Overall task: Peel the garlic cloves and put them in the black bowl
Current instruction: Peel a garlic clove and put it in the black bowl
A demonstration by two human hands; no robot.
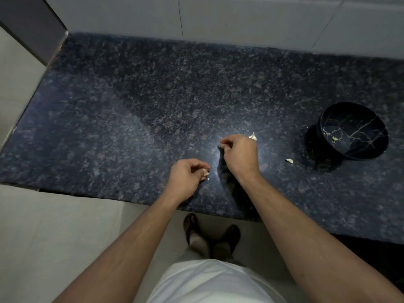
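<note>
Both hands pinch garlic bits above the counter [131,119]; black bowl [354,132] sits right.

black bowl [358,119] – tilted, peeled clove [334,139] inside

Bare bench [131,101] left of and behind black bowl [354,132], loose clove [289,160] just left of it, wall [218,16] close behind

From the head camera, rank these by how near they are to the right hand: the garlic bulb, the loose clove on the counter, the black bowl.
1. Garlic bulb, just behind the right hand.
2. Loose clove, on the counter to its right.
3. Black bowl, far right.
</note>
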